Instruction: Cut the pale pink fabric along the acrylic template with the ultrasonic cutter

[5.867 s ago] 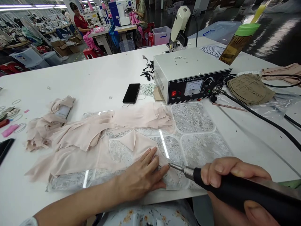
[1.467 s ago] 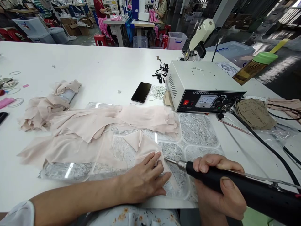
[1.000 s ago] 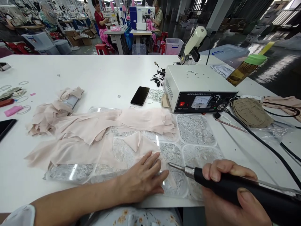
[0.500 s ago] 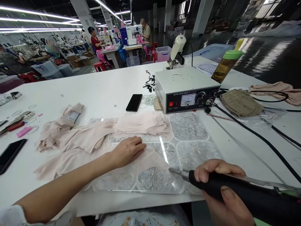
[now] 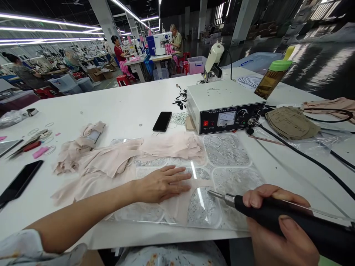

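My left hand point(image 5: 162, 182) lies flat, fingers stretched out, on a strip of pale pink fabric point(image 5: 181, 199) spread over a clear scratched cutting plate point(image 5: 235, 179). My right hand point(image 5: 277, 229) is closed round the black handle of a cutting wand point(image 5: 283, 218). The wand's metal tip point(image 5: 215, 194) points left and hovers just right of the fabric strip. More pink fabric pieces point(image 5: 111, 159) are piled to the left and behind my left hand.
A white control box point(image 5: 222, 105) with a dial stands behind the plate; its black cable point(image 5: 302, 155) runs to the wand. A phone point(image 5: 162, 121), white rings point(image 5: 177, 118), a green-capped bottle point(image 5: 273, 75), brown paper patterns point(image 5: 291, 122) and another phone point(image 5: 19, 181) lie around. People sew at far tables.
My left hand lifted off the front fabric piece, reached back, then came flat onto a fabric strip nearer the plate's middle. The wand stayed at the right, tip low. The view tilted up.
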Demonstrator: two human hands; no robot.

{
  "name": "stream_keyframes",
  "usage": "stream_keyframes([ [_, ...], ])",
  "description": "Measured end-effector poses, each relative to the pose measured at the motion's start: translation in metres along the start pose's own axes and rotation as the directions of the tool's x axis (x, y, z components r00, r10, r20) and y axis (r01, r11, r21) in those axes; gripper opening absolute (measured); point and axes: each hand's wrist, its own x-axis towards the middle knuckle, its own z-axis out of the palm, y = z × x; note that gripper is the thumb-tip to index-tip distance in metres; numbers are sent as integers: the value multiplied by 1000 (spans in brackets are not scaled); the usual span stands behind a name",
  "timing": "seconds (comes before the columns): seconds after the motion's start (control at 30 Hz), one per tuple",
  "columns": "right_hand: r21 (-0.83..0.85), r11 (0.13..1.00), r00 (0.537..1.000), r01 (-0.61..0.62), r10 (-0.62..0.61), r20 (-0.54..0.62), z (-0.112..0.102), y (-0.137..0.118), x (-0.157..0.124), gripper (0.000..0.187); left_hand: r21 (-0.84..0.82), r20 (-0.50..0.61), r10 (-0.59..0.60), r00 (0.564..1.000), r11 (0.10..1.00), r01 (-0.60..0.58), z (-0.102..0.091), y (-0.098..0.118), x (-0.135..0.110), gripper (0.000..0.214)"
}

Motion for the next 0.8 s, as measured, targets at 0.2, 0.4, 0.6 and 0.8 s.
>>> stream_keyframes([
  [0.2,32,999,998,-13,15,-57,2,1,-2,14,148,-130,-220,967,960,238,36,24,-2,41],
  [0.4,11,999,995,-43,44,-88,3,-6,-9,15,179,-294,-320,900,907,381,38,52,-13,38],
  [0.6,7,994,989,-109,109,-102,0,-13,-20,18,15,-147,41,988,999,-39,19,26,-3,31],
  [0.8,17,998,990,-64,66,-125,-2,-13,-22,18,18,-119,-93,988,995,96,30,16,16,38],
])
